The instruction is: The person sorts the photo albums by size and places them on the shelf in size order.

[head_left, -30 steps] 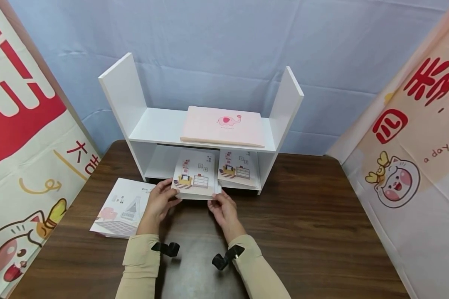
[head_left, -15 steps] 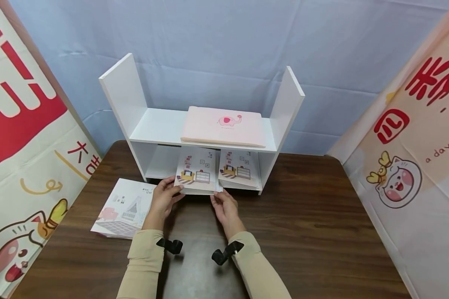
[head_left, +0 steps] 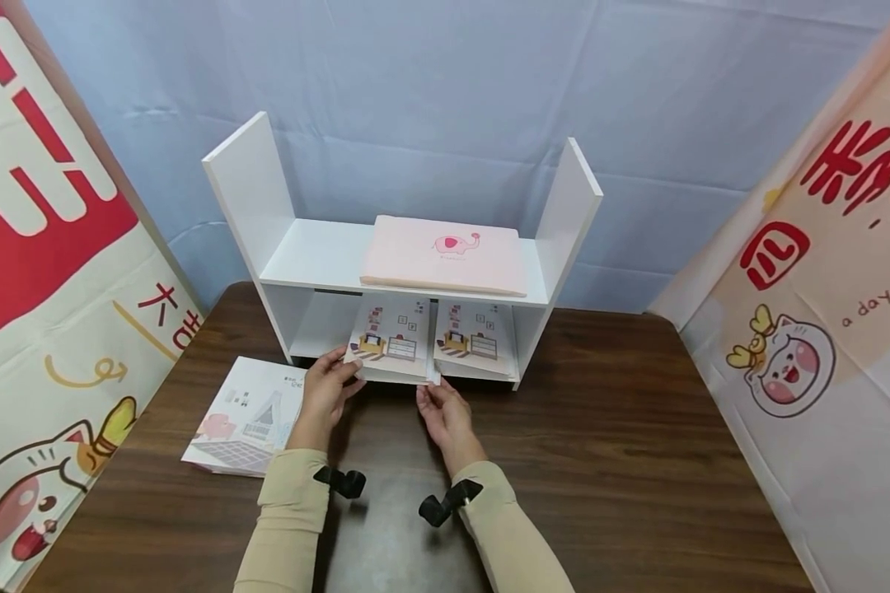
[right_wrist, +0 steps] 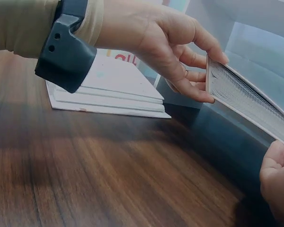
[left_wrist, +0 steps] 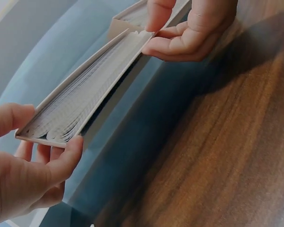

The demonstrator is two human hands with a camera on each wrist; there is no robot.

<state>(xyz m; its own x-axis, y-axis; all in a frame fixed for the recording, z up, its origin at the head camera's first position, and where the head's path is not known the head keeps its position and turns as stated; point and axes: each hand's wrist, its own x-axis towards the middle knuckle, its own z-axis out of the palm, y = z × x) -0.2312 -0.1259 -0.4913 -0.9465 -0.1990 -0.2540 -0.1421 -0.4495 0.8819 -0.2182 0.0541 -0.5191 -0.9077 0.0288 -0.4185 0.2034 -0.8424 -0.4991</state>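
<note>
A white book (head_left: 391, 333) with a yellow-and-purple cover drawing lies flat, mostly inside the lower level of a white shelf (head_left: 315, 257). Its front end projects toward me, with page edges (left_wrist: 87, 85) facing out in the left wrist view. My left hand (head_left: 326, 394) grips the left front corner, fingers above and below the covers. At the right front corner, my right hand (head_left: 447, 418) pinches the lower cover between thumb and fingertips. A matching book (head_left: 476, 339) lies right beside it on the same level.
A pink book (head_left: 445, 259) with an elephant lies on the shelf's upper level. Several white books (head_left: 245, 416) are piled on the wooden table (head_left: 623, 461) left of the shelf, close to my left forearm. Upright side panels (head_left: 573, 218) bound the shelf.
Both hands have pushed the book deeper into the lower level and slightly right, nearly in line with its neighbour. Its last half second of motion is slight.
</note>
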